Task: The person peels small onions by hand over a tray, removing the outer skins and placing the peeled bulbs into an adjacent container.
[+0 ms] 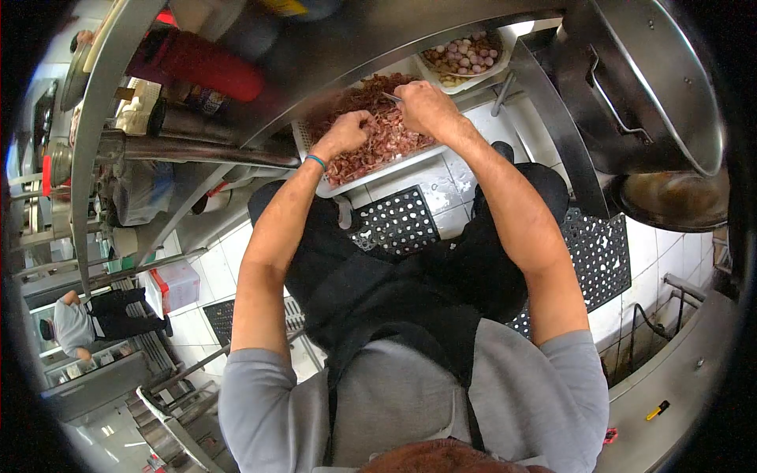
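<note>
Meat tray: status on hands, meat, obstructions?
Left hand at the meat; right hand holding a thin tool. Meat spread across white tray. Metal shelf hides part of tray.

Most of the metal tool (390,97) hidden inside the right hand (430,109) (its kind unclear).

Reddish meat pieces (404,140), heaped, white crate (347,186)

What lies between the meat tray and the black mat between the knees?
White floor tiles: the head view shows a strip of them between the white tray and the perforated black mat.
</note>
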The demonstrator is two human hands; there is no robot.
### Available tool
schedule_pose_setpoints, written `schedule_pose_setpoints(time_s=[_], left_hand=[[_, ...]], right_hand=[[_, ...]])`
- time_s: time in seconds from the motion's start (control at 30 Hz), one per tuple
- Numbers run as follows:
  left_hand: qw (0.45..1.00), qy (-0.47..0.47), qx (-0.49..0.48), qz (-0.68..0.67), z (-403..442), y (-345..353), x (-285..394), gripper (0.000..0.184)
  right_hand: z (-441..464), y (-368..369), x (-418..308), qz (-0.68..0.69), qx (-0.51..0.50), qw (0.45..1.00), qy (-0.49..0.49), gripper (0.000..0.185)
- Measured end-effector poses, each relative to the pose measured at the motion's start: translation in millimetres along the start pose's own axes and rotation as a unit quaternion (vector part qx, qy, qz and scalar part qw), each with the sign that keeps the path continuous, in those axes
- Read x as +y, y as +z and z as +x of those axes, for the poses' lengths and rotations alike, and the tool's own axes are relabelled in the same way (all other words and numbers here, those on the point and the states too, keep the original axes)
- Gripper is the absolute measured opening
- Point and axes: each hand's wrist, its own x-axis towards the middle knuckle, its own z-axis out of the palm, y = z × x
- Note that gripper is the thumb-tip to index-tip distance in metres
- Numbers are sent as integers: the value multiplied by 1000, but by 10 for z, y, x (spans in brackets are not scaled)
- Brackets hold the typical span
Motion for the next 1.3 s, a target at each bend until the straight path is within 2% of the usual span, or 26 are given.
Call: schedule_pose_setpoints(time_s=[0.03,0.13,0.17,0.23,0.3,0.4,0.43,0.57,0.63,0.73,0.77,0.93,1.07,1.3], left_hand=[[998,-14,-24,-50,-32,-80,9,16],[995,33,36,-84,-130,-161,31,21],[987,-40,-13,-156,-173,-190,50,27],[974,-57,11,-218,-159,-67,-128,28],[952,-89,29,-290,-208,-3,-162,30],[941,-141,25,-308,-147,-41,-126,31],[908,-136,43,-394,-188,-29,-64,29],[786,-154,24,-598,-264,-113,15,28],[762,-131,32,-633,-274,-143,7,31],[716,-116,24,-688,-238,-194,-63,26],[697,-113,15,-708,-232,-207,-96,24],[630,-116,-10,-768,-227,-197,-133,19],[626,-100,2,-773,-201,-168,-146,19],[625,-64,-7,-778,-168,-158,-116,19]], right_hand=[[15,17,8,-8,-12,1000,-4,32],[13,92,-28,62,0,998,-32,39],[10,113,-38,66,-3,997,-31,42],[-18,147,-84,74,-11,997,-28,48],[-49,162,-117,77,-18,996,-28,45],[-80,169,-169,74,-58,996,-3,39],[-86,169,-187,71,-75,995,9,38],[-98,368,-178,84,-3,996,40,38],[-73,407,-155,81,0,995,51,40],[-71,234,-247,73,-120,977,160,40],[-39,238,-251,103,-128,966,198,38],[-6,370,-214,288,-55,949,114,30],[80,426,-268,373,-35,926,53,30],[92,431,-425,336,-2,940,52,34]])
